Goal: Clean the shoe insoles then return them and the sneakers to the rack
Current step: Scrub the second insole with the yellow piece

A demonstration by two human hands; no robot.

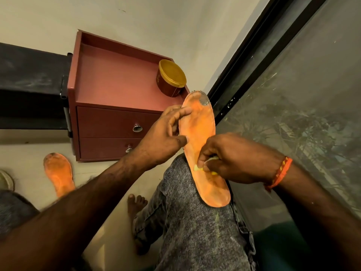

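Observation:
An orange insole (201, 133) with a dark worn toe rests tilted on my right knee. My left hand (166, 137) grips its left edge near the upper half, thumb and fingers pinching it. My right hand (232, 159) is closed on a small yellow cloth or sponge (199, 167) pressed against the lower half of that insole. A second orange insole (58, 173), also dirty at the toe, lies flat on the floor at the left. Part of a pale sneaker (5, 180) shows at the far left edge.
A maroon two-drawer cabinet (109, 122) stands against the wall ahead, with a yellow-lidded tub (172, 78) on its top. A black rack or shelf (31, 89) lies to its left. A dark-framed glass window (293, 94) runs along the right. My bare foot (136, 204) rests on the floor.

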